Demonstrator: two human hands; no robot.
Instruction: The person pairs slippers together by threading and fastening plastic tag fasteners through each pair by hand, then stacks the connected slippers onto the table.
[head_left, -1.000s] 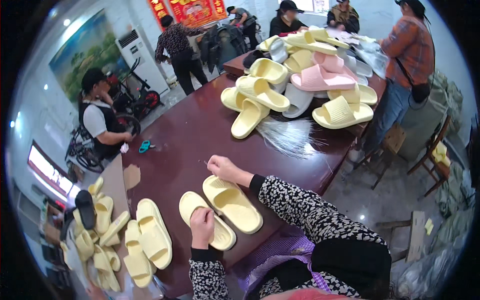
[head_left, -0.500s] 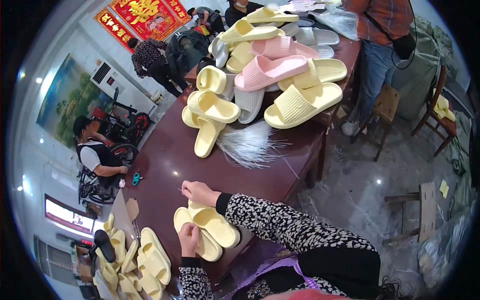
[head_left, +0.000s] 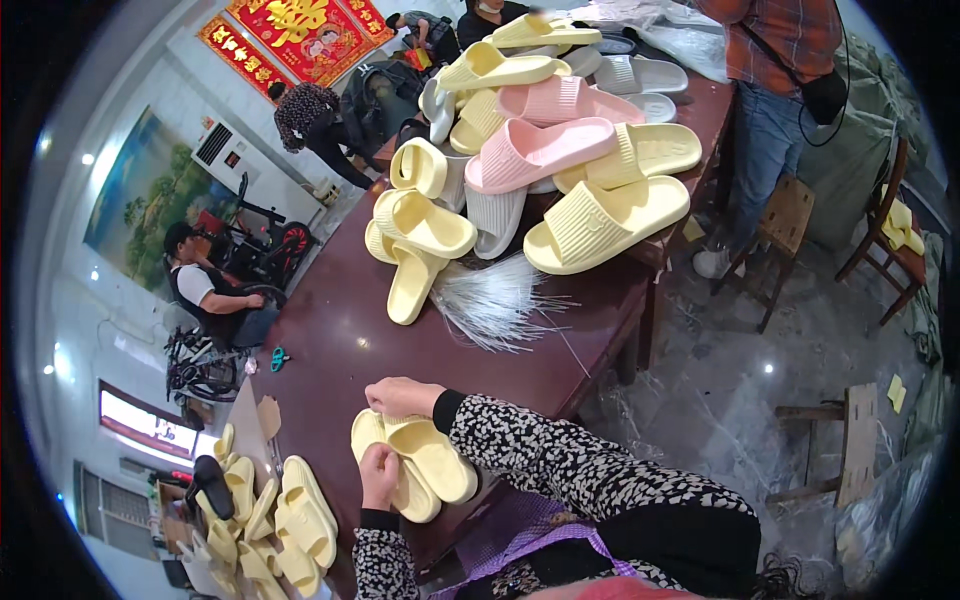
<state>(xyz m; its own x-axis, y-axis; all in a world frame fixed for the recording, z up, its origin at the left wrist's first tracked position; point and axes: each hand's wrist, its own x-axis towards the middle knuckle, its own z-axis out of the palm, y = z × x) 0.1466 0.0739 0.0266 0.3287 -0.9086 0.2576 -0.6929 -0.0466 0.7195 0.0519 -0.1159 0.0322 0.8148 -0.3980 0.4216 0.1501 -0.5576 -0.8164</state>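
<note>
A pair of pale yellow slide slippers (head_left: 440,465) lies side by side at the table's near edge, between my hands. My right hand (head_left: 402,397) is closed just beyond their ribbed straps, its fingers curled. Over the left slipper, my left hand (head_left: 379,476) is also closed, thumb against fingers. What either hand pinches is hidden or too thin to make out. Farther up the table lies a fanned bundle of clear plastic strands (head_left: 500,300).
Yellow, pink and grey slippers (head_left: 560,150) are heaped on the far end of the dark red table (head_left: 330,320). More yellow slippers (head_left: 305,515) pile up at lower left. Teal scissors (head_left: 278,359) lie near the left edge. Several people and wooden stools (head_left: 785,225) stand around.
My right hand has come down closer to the slippers, and the thin strand end at its fingertips no longer shows. My left hand stays at the left slipper. The view has shifted slightly.
</note>
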